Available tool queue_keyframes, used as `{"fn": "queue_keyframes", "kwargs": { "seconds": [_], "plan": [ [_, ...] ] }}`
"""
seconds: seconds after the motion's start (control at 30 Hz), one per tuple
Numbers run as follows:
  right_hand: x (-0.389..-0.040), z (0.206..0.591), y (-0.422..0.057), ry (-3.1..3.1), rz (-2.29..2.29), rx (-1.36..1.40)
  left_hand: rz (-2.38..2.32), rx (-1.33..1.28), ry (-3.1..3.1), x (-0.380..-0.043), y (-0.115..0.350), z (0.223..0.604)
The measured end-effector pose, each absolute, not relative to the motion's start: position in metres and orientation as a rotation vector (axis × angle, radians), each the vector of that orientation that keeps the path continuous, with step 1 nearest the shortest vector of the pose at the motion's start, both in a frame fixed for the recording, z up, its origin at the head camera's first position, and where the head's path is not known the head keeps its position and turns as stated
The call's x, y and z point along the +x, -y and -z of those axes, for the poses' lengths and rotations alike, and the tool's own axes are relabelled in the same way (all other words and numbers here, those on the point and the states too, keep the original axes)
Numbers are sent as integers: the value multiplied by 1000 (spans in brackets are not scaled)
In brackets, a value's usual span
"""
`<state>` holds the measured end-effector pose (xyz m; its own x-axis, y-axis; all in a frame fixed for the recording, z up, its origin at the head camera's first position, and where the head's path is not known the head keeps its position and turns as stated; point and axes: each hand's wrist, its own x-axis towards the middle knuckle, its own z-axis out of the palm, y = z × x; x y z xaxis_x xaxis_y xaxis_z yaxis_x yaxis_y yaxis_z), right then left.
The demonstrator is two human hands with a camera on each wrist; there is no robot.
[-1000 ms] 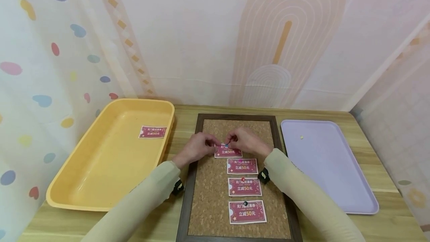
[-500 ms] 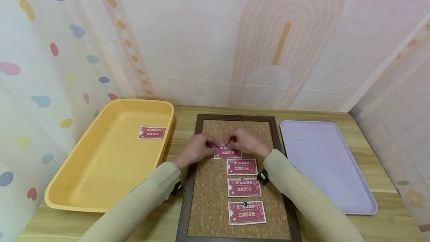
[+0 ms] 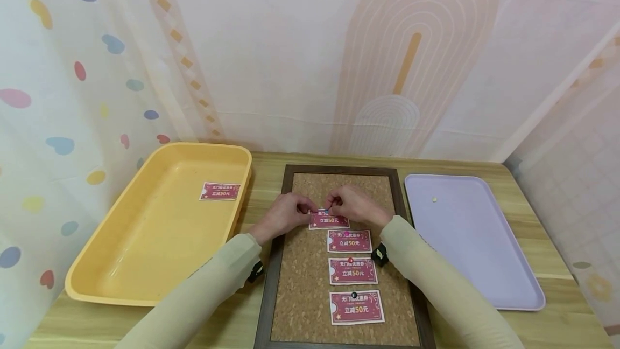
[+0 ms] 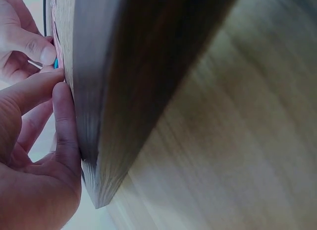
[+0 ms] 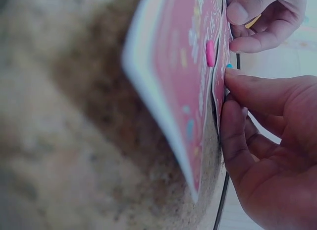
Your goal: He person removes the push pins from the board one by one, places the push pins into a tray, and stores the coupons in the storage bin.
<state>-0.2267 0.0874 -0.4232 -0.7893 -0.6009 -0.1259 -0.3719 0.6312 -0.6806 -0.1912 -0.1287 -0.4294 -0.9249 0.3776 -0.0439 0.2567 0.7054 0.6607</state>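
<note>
On the framed corkboard [image 3: 302,295], my right hand [image 3: 356,203] pinches a small blue thumbtack [image 5: 229,66] at the upper edge of the topmost red coupon [image 3: 329,222]. My left hand [image 3: 284,211] holds that coupon's upper left corner between thumb and forefinger. Both hands' fingertips meet close to the cork in the left wrist view, the tack showing as a speck of blue beside the right thumb. Below, a second coupon [image 3: 349,242] carries a pink tack [image 5: 210,53]; its lower corner lifts off the cork. Further down are coupons with a red tack [image 3: 350,260] and a black tack [image 3: 354,294].
A yellow tray [image 3: 145,220] at the left contains one more red coupon [image 3: 220,191]. On the right, a lilac tray [image 3: 470,241] bears one tiny pale yellow piece [image 3: 434,199]. Everything stands on a wooden table [image 3: 557,263] before a patterned curtain [image 3: 281,69].
</note>
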Motion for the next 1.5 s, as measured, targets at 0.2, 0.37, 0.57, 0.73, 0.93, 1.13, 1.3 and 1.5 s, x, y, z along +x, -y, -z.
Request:
{"fn": "queue_keyframes", "kwargs": {
  "seconds": [0.2, 0.37, 0.57, 0.73, 0.93, 1.13, 1.3, 1.5],
  "plan": [
    [-227, 423, -87, -2520, 931, -794, -1040, 508, -2724, -191, 131, 429],
    [-227, 424, -85, -2522, 928, -794, -1045, 514, -2721, -192, 133, 430],
    [-227, 424, -83, -2529, 916, -822, -1036, 522, -2728, -192, 135, 431],
    [-227, 424, -83, -2518, 930, -811, -1037, 526, -2726, -193, 135, 431],
    [-228, 426, -84, -2496, 948, -812, -1036, 536, -2726, -193, 136, 431],
    [-228, 427, -84, -2499, 948, -845, -1036, 517, -2714, -192, 136, 430],
    [-227, 427, -84, -2495, 958, -890, -1026, 521, -2721, -192, 137, 430],
    [-226, 426, -84, -2484, 978, -881, -1029, 520, -2719, -191, 137, 430]
  ]
}}
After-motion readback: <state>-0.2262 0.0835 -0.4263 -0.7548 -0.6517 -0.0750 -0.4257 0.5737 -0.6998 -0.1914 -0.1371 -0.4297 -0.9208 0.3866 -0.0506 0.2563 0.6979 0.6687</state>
